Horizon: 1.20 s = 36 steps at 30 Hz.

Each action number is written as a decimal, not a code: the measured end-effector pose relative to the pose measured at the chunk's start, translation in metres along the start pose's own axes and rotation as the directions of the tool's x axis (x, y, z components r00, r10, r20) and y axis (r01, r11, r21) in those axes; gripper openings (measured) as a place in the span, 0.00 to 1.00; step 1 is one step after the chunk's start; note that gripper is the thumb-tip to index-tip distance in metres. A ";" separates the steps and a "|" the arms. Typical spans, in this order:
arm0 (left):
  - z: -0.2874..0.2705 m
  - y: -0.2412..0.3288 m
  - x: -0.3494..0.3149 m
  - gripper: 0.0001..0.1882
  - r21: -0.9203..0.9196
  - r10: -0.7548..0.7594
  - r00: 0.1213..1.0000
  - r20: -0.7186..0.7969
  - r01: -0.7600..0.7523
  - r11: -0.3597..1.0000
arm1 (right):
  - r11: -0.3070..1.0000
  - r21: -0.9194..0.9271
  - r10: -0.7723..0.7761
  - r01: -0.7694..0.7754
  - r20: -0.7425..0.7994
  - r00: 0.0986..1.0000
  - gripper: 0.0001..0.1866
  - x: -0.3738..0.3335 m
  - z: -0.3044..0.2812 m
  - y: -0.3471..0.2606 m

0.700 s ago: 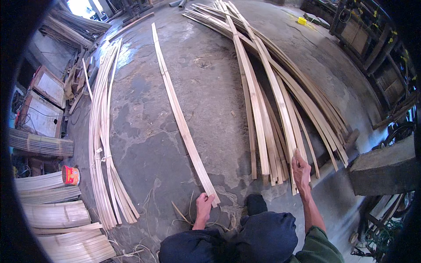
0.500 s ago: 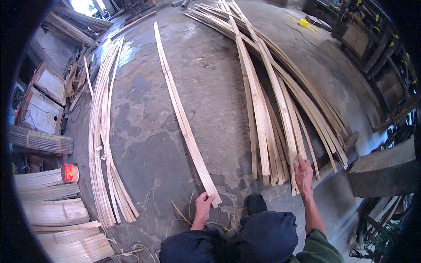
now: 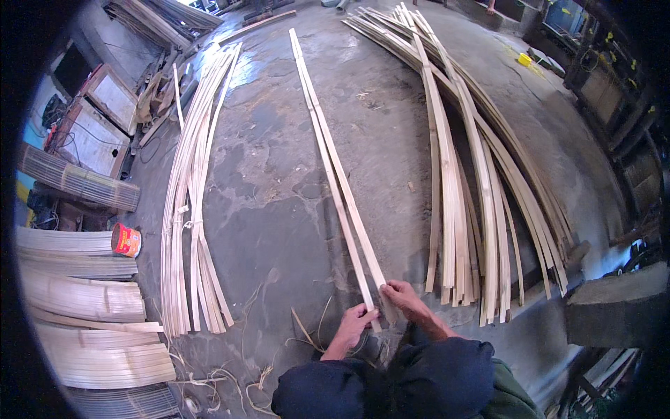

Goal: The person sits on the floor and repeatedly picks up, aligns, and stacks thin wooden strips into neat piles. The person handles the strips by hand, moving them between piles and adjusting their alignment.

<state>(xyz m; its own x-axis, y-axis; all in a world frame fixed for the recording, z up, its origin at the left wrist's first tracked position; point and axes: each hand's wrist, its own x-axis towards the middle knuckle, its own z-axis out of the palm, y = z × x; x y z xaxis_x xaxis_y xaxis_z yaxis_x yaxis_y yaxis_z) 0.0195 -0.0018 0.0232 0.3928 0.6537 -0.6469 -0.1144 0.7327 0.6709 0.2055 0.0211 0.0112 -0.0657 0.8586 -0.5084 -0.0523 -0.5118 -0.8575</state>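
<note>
Two long pale bamboo strips run from near my knees to the far floor, meeting at the far end and spread slightly apart toward me. My left hand (image 3: pixel 352 327) is closed around the near end of the left bamboo strip (image 3: pixel 343 216). Just beside it, my right hand (image 3: pixel 410 304) pinches the near end of the right bamboo strip (image 3: pixel 351 209). Its fingers partly cover that end. To the right lies a fanned pile of bamboo strips (image 3: pixel 453 209), apart from both hands.
A tied bundle of bamboo strips (image 3: pixel 183 230) lies left. Beyond it sit stacked slat bundles (image 3: pixel 91 293) and a red-orange tin (image 3: pixel 126 240). Thin fibre scraps (image 3: pixel 244 380) litter the near floor. A dark block (image 3: pixel 618 307) stands at right, and a yellow object (image 3: pixel 524 60) lies farther back.
My right hand has left the right-hand pile and come over beside my left hand, onto a strip end. The two middle strips now show a gap between them. The view has shifted left.
</note>
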 end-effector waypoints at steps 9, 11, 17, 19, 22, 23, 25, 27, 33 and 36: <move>-0.018 -0.006 -0.008 0.10 0.224 -0.019 0.993 -0.113 0.044 0.973 | 0.889 -0.313 -0.458 0.335 -0.578 0.675 0.11 -0.066 -0.111 -0.131; -0.025 -0.017 -0.002 0.10 0.170 -0.028 0.995 -0.098 0.044 0.984 | 0.861 -0.430 -0.496 0.271 -0.591 0.636 0.13 -0.078 -0.146 -0.134; -0.025 -0.017 0.002 0.10 0.198 -0.053 0.994 -0.092 0.071 0.978 | 0.751 -0.660 -0.566 0.027 -0.622 0.541 0.22 -0.084 -0.259 -0.114; -0.024 -0.018 0.001 0.10 0.189 -0.056 0.994 -0.099 0.074 0.979 | 0.708 -0.698 -0.553 -0.109 -0.644 0.529 0.22 -0.089 -0.297 -0.109; -0.022 -0.016 0.000 0.10 0.189 -0.051 0.993 -0.105 0.070 0.980 | 0.616 -0.786 -0.693 -0.054 -0.573 0.439 0.24 -0.100 -0.344 -0.104; -0.023 -0.017 -0.001 0.10 0.197 -0.053 0.992 -0.113 0.075 0.978 | 0.599 -0.773 -0.616 -0.210 -0.612 0.497 0.24 -0.112 -0.360 -0.108; -0.019 -0.015 0.000 0.10 0.174 -0.056 0.991 -0.124 0.077 0.982 | 0.590 -0.760 -0.564 -0.273 -0.630 0.533 0.24 -0.130 -0.393 -0.098; -0.012 -0.009 -0.003 0.11 0.110 -0.061 0.987 -0.146 0.077 0.991 | 0.534 -0.787 -0.572 -0.310 -0.606 0.553 0.23 -0.144 -0.408 -0.092; -0.006 0.012 0.002 0.11 -0.172 0.117 0.953 -0.280 -0.169 0.970 | 0.543 -0.775 -0.502 -0.323 -0.608 0.615 0.25 -0.165 -0.426 -0.085; -0.008 0.016 0.006 0.10 0.028 0.253 0.856 -0.450 -0.270 0.962 | 0.471 -0.841 -0.603 -0.267 -0.528 0.598 0.25 -0.161 -0.446 -0.059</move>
<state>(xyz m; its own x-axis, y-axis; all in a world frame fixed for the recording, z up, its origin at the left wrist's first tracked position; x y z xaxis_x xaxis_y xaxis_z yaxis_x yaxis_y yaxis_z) 0.0124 0.0153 0.0273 -0.1035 0.8305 -0.5473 -0.1905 0.5235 0.8304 0.6641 -0.0741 0.1088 0.5181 0.8380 0.1713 0.8308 -0.4454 -0.3338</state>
